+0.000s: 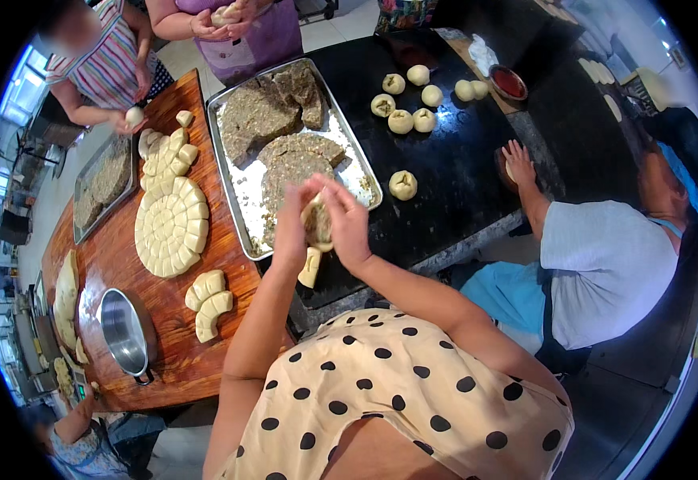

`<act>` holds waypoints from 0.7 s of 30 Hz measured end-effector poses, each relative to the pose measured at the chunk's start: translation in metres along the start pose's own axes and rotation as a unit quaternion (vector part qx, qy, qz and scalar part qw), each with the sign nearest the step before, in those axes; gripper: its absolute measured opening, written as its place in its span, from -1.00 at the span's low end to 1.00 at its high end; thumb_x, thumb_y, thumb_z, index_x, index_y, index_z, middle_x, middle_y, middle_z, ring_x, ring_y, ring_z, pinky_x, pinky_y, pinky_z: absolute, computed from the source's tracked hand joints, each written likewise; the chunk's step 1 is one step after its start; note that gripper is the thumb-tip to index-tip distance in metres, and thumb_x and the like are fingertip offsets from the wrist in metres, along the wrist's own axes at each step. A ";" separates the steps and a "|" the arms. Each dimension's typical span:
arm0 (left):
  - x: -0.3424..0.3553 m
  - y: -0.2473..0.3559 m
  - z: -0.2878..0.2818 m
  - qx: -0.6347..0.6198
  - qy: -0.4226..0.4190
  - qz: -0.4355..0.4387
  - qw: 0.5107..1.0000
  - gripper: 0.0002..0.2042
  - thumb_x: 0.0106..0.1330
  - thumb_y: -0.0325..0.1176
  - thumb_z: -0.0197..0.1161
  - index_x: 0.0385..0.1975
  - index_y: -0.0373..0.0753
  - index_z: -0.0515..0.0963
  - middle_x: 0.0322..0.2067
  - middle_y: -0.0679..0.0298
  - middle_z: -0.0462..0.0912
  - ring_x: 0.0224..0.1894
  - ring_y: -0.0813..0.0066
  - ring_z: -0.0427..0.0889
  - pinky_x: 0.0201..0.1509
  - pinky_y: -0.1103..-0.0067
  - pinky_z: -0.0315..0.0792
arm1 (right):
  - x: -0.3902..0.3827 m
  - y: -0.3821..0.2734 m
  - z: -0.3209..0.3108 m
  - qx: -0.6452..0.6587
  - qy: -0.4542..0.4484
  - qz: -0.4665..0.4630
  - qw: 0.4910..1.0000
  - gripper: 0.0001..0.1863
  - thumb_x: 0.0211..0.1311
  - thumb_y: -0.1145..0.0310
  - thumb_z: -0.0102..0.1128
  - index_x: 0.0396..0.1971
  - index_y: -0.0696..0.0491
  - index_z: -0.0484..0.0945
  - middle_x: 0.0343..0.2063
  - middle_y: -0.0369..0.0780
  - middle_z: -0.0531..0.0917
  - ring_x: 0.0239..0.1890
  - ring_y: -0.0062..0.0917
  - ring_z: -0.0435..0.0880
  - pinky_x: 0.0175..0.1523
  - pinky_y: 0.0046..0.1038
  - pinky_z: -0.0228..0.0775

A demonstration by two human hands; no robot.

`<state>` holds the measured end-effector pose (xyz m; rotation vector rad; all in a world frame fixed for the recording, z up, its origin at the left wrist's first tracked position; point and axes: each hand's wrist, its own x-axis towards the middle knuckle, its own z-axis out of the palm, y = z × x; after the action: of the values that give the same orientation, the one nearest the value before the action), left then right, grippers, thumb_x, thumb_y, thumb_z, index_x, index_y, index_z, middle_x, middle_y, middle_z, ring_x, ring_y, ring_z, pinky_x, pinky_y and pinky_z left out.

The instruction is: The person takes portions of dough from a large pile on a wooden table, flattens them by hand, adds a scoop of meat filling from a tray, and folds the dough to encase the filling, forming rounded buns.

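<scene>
My left hand [293, 220] and my right hand [341, 220] meet over the front of a metal tray [366, 180], both closed round a piece of dough with brown filling [318, 228]. Their fingertips touch at its top. Inside the tray lie mounds of grainy brown filling [257, 116]. A cut strip of pale dough [309, 269] lies just below my hands. On the black worktop [437, 208] to the right sit several round filled buns [403, 185].
A wooden table [125, 264] holds cut dough [171, 226], a steel pot [127, 328] and a second tray [103, 188]. Co-workers surround me [93, 60], [249, 40], [81, 440]; one in a grey shirt [605, 264] leans near a red bowl [507, 82].
</scene>
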<state>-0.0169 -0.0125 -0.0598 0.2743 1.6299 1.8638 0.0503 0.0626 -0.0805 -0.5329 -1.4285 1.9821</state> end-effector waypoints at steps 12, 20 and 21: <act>-0.013 -0.020 0.020 -0.050 0.061 0.035 0.996 -0.52 0.51 0.00 -0.04 0.01 -0.34 0.53 -0.16 0.22 0.60 -0.11 0.53 0.54 -0.01 0.58 0.42 | -0.003 -0.012 0.003 -0.199 -0.002 -0.198 0.960 -0.64 0.44 0.46 -0.06 0.16 0.19 0.48 0.07 -0.15 0.62 0.13 -0.52 0.55 0.40 -0.35 0.16; 0.000 0.018 0.032 -0.016 0.005 0.075 0.997 -0.49 0.55 0.00 -0.20 0.13 -0.36 0.40 -0.01 0.08 0.53 0.00 0.41 0.53 0.14 0.50 0.38 | 0.011 -0.034 -0.009 -0.020 0.022 -0.065 0.997 -0.49 0.55 0.11 -0.33 0.06 0.20 0.50 0.01 -0.11 0.61 0.07 -0.44 0.56 0.28 -0.42 0.24; 0.001 0.026 0.035 -0.135 0.008 0.017 0.991 -0.49 0.55 -0.01 -0.21 0.16 -0.35 0.37 0.01 0.09 0.52 0.01 0.41 0.53 0.17 0.49 0.37 | 0.015 -0.036 -0.009 0.022 0.037 -0.040 0.998 -0.46 0.55 0.09 -0.34 -0.06 0.23 0.54 -0.10 -0.14 0.65 -0.01 -0.48 0.58 0.19 -0.45 0.32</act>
<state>-0.0071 0.0152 -0.0279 0.1705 1.3687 2.0894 0.0542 0.0873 -0.0491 -0.5165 -1.3383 1.9054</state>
